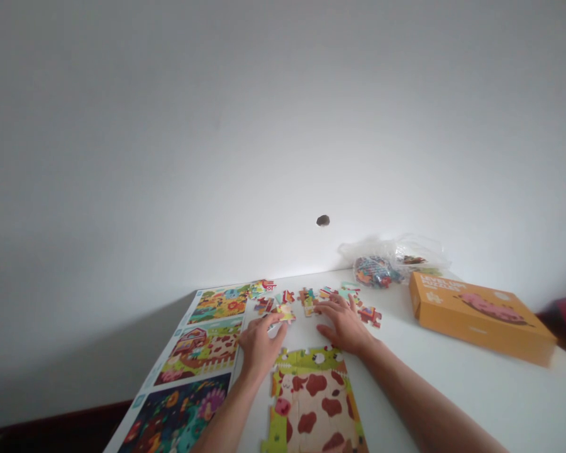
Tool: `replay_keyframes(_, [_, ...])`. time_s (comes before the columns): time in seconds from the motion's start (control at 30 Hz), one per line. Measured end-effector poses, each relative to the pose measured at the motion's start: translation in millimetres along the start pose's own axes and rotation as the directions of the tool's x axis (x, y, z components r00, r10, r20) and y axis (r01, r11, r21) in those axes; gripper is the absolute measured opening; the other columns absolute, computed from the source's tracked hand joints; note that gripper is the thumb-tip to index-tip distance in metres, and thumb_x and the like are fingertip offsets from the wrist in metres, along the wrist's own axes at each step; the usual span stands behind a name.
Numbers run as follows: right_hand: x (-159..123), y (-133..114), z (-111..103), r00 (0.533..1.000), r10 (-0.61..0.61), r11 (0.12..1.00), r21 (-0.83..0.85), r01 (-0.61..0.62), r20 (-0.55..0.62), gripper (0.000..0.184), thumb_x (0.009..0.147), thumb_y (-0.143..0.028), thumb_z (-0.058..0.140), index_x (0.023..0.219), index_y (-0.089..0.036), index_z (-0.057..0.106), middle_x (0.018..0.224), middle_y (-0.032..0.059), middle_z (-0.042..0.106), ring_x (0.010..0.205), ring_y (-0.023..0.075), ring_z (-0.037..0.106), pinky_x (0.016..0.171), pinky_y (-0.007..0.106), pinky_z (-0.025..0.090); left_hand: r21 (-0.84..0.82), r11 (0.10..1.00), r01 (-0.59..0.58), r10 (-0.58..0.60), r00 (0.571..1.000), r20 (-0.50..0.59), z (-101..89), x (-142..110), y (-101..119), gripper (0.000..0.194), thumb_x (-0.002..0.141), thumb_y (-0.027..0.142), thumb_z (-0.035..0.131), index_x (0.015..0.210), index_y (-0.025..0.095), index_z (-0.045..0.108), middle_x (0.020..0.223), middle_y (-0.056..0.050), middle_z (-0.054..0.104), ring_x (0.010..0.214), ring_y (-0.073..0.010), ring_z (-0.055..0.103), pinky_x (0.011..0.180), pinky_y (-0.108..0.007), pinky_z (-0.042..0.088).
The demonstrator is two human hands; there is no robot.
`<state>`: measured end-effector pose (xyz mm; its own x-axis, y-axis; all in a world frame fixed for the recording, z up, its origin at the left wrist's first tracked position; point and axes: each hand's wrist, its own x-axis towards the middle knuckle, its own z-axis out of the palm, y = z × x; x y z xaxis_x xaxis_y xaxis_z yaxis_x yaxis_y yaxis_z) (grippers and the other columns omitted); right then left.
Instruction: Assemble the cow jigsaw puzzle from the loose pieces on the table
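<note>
My left hand point(259, 343) reaches over the white table with thumb and index finger apart. Its fingertips are at a green-and-cream jigsaw piece point(287, 313), which seems to lie flat. Fingers spread, my right hand point(345, 324) rests among loose pieces; a red-and-purple piece point(370, 316) lies just right of it, and a yellow-green piece point(307, 299) is off its fingertips. Between my forearms lies a joined puzzle section point(314, 399) showing a brown-spotted cow on green, its lower end cut off by the frame.
Left of my left arm lies a picture sheet point(205, 349) with three printed scenes. An orange puzzle box point(481, 318) stands at the right. Behind it, clear plastic bags point(380, 270) hold more pieces. A white wall point(283, 157) with a small hole point(323, 221) borders the table's back.
</note>
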<state>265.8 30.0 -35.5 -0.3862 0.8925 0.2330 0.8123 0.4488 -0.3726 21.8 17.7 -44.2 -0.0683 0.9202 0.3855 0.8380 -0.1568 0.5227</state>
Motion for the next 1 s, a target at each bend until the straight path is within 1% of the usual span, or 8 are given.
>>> replay_keyframes(0.13, [0.4, 1.1, 2.2, 1.000, -0.005, 1.000, -0.015, 0.005, -0.011, 0.045, 0.087, -0.037, 0.062, 0.132, -0.036, 0.057, 0.150, 0.0027, 0.046, 0.139, 0.0380, 0.030, 0.110, 0.073, 0.006, 0.025, 0.999, 0.032, -0.033, 0.999, 0.011, -1.2, -0.1, 1.7, 0.022, 0.083, 0.030, 0.063, 0.102, 0.028, 0.074, 0.101, -0.002, 0.076, 0.101, -0.0259, 0.066, 0.091, -0.039, 0.046])
replay_keyframes(0.2, [0.8, 2.2, 3.7, 1.000, -0.001, 1.000, -0.005, 0.001, -0.015, 0.039, 0.088, -0.037, 0.063, 0.127, -0.036, 0.061, 0.143, 0.0031, 0.054, 0.136, 0.0365, 0.034, 0.111, 0.072, 0.006, 0.030, 0.999, 0.037, -0.037, 0.999, 0.010, -1.3, -0.5, 2.1, 0.023, 0.083, 0.030, 0.064, 0.104, 0.029, 0.074, 0.102, -0.002, 0.076, 0.102, -0.0259, 0.065, 0.092, -0.039, 0.046])
replay_keyframes(0.33, [2.0, 4.3, 4.3, 0.998, 0.005, 1.000, 0.027, -0.003, -0.070, 0.020, 0.087, -0.035, 0.066, 0.106, -0.033, 0.070, 0.124, 0.0014, 0.066, 0.129, 0.0316, 0.043, 0.113, 0.066, 0.007, 0.047, 0.998, 0.033, -0.033, 0.999, 0.007, -0.9, -1.2, 2.0, 0.026, 0.083, 0.031, 0.064, 0.108, 0.030, 0.073, 0.102, -0.003, 0.076, 0.103, -0.0259, 0.065, 0.094, -0.039, 0.045])
replay_keyframes(0.47, [3.1, 4.7, 2.5, 0.993, 0.015, 0.999, 0.039, -0.010, -0.114, 0.007, 0.088, -0.032, 0.067, 0.093, -0.031, 0.072, 0.107, -0.0002, 0.071, 0.119, 0.0274, 0.050, 0.113, 0.058, 0.015, 0.078, 0.997, 0.026, -0.026, 1.000, 0.002, -1.0, -1.4, 2.2, 0.028, 0.082, 0.031, 0.065, 0.109, 0.031, 0.073, 0.099, -0.003, 0.075, 0.102, -0.0265, 0.065, 0.092, -0.039, 0.046])
replay_keyframes(0.6, [3.8, 4.9, 2.5, 0.989, -0.003, 0.999, 0.032, 0.008, -0.149, 0.005, 0.087, -0.029, 0.068, 0.090, -0.028, 0.072, 0.102, 0.0023, 0.071, 0.114, 0.0269, 0.052, 0.109, 0.051, 0.024, 0.117, 0.993, 0.018, -0.018, 1.000, 0.001, -0.9, -2.2, 3.5, 0.029, 0.082, 0.031, 0.066, 0.110, 0.031, 0.073, 0.101, -0.004, 0.075, 0.103, -0.0284, 0.063, 0.091, -0.042, 0.046])
replay_keyframes(0.83, [3.0, 6.7, 4.3, 0.990, 0.029, 0.997, 0.072, -0.019, -0.136, 0.010, 0.084, -0.031, 0.071, 0.092, -0.025, 0.070, 0.098, 0.0036, 0.071, 0.106, 0.0258, 0.055, 0.104, 0.047, 0.030, 0.130, 0.991, -0.020, 0.023, 1.000, -0.020, -0.3, -3.5, 2.0, 0.026, 0.076, 0.031, 0.071, 0.100, 0.035, 0.076, 0.128, -0.002, 0.064, 0.116, -0.0336, 0.054, 0.099, -0.048, 0.042])
replay_keyframes(0.9, [1.7, 5.6, 2.6, 0.988, 0.021, 0.995, 0.101, -0.005, -0.156, 0.013, 0.083, -0.032, 0.072, 0.094, -0.025, 0.068, 0.098, 0.0032, 0.070, 0.105, 0.0253, 0.056, 0.104, 0.047, 0.030, 0.100, 0.993, -0.070, 0.071, 0.997, -0.007, 0.0, -4.0, 1.2, 0.034, 0.075, 0.030, 0.072, 0.109, 0.036, 0.073, 0.132, -0.002, 0.062, 0.120, -0.0338, 0.051, 0.102, -0.050, 0.040])
replay_keyframes(1.0, [-1.3, 0.3, -2.2, 0.977, -0.031, 0.989, 0.133, 0.060, -0.209, 0.013, 0.085, -0.032, 0.071, 0.094, -0.025, 0.065, 0.100, 0.0028, 0.069, 0.105, 0.0245, 0.056, 0.105, 0.047, 0.029, 0.031, 0.988, -0.152, 0.150, 0.987, 0.053, 1.6, -6.1, 1.7, 0.058, 0.074, 0.028, 0.074, 0.130, 0.038, 0.060, 0.134, -0.001, 0.062, 0.127, -0.0339, 0.046, 0.107, -0.052, 0.034])
